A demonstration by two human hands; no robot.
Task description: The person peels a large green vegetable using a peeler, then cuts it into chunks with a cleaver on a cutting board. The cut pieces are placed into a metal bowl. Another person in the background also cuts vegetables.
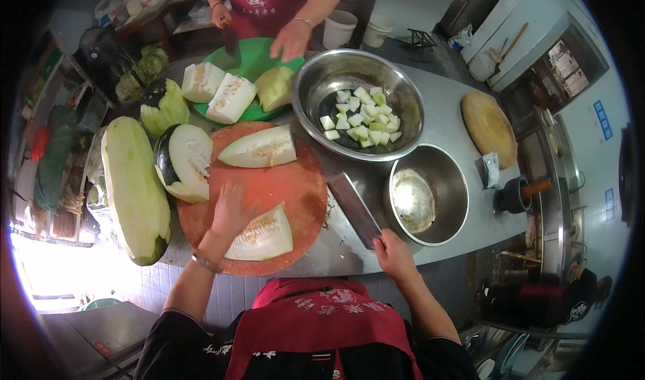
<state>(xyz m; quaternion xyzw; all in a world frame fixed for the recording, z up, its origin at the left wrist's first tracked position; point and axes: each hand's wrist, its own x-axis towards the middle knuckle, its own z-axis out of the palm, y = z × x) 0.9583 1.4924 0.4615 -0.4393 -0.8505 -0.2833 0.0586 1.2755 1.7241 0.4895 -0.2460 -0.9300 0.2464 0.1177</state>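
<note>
My right hand (396, 256) grips the handle of a cleaver (355, 211), whose broad blade points away over the steel table, right of the round orange cutting board (307, 191). Over the left part of that board, my left hand (233, 209) is blurred, its fingers spread and holding nothing. Just right of its wrist lies a seeded wedge of winter melon (264, 236); whether the hand touches it I cannot tell. A second winter melon wedge (259, 150) is at the board's far side. A partly peeled melon chunk (189, 161) rests on the left rim.
A long peeled melon (133, 183) lies left of the board. Cut cubes sit in a large steel basin (302, 98), beside a smaller steel bowl (461, 198). Opposite, a co-worker (262, 7) holds a knife (232, 42) over a green board (252, 60). A stone mortar (511, 198) stands far right.
</note>
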